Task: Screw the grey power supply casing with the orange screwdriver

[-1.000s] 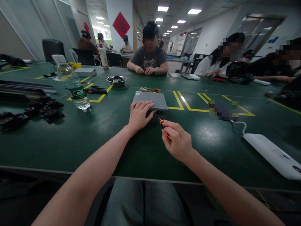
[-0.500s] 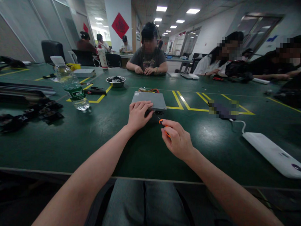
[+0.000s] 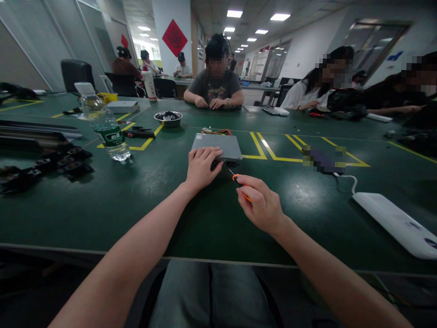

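A grey metal power supply unit [image 3: 222,141] lies on the green table, its socket side facing me and coloured wires [image 3: 217,131] bunched at its far edge. My left hand [image 3: 203,166] grips its near left corner, fingers over the top and thumb down on the front. In my right hand [image 3: 260,202], closed around the handle, is a screwdriver [image 3: 235,177] with an orange and black grip. Its thin shaft points up and left at the unit's front face. Whether the tip touches the unit, I cannot tell.
Left of the unit stand a water bottle [image 3: 110,131] and a metal bowl [image 3: 168,118] of small parts. Dark metal parts [image 3: 42,170] lie further left. A white power bank [image 3: 399,223] with a cable is at right. Across the table sits a person [image 3: 216,82].
My right hand and the screwdriver have shifted slightly right, and more of the shaft shows. My left hand and the power supply unit have stayed in place.
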Motion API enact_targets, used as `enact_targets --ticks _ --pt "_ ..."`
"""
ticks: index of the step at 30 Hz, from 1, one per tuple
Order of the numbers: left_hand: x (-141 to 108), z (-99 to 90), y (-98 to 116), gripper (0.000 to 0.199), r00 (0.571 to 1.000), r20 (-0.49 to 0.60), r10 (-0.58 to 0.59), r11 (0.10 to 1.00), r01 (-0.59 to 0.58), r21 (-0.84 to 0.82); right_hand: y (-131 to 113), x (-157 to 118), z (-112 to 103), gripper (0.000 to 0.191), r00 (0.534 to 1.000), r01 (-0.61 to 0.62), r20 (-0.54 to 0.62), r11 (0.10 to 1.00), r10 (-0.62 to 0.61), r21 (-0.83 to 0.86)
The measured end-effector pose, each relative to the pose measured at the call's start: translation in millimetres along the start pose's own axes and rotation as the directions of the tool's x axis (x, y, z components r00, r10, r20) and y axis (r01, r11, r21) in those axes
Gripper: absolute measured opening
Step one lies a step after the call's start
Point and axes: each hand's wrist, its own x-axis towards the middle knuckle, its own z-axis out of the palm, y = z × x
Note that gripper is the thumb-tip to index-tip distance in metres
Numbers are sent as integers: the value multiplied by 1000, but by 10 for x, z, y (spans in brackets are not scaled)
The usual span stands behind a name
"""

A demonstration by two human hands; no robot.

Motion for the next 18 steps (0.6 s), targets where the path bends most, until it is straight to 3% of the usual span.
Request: enact_targets --ticks 11,18 --pt "-2 -19 1 26 1000 1 15 1000 -15 1 20 -14 23 23 999 5 32 1000 -5 -17" --pt "-1 -32 13 27 1000 25 -4 1000 4 12 -56 39 -7 12 999 39 22 984 -36 -173"
